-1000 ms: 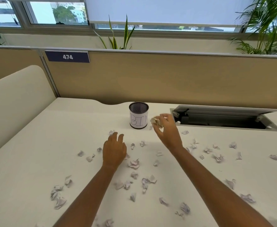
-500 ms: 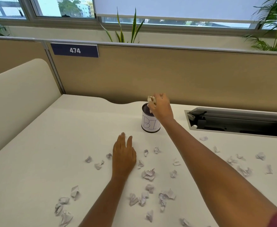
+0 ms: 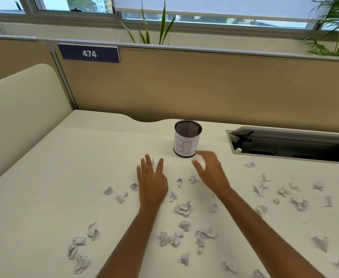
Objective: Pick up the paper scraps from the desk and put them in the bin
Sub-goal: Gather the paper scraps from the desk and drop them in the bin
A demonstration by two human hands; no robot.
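A small black mesh cup wrapped in white paper lettered "BIN", the bin (image 3: 187, 144), stands upright at the back of the cream desk (image 3: 64, 177). Several crumpled paper scraps lie scattered over the desk, among them a larger scrap (image 3: 183, 208) and two small scraps (image 3: 179, 181) between my hands. My left hand (image 3: 152, 180) rests flat on the desk, fingers spread, holding nothing. My right hand (image 3: 210, 172) hovers just in front of the bin, fingers apart and empty, slightly blurred.
An open cable tray (image 3: 293, 146) is sunk into the desk at the back right. A tan partition (image 3: 204, 85) with a "474" label (image 3: 89, 54) runs behind, and a cream side panel (image 3: 20, 109) closes the left. Plants stand beyond the partition.
My right hand carried a scrap up over the bin, let it go, and has drawn back down in front of the bin, empty. My left hand stayed flat on the desk.
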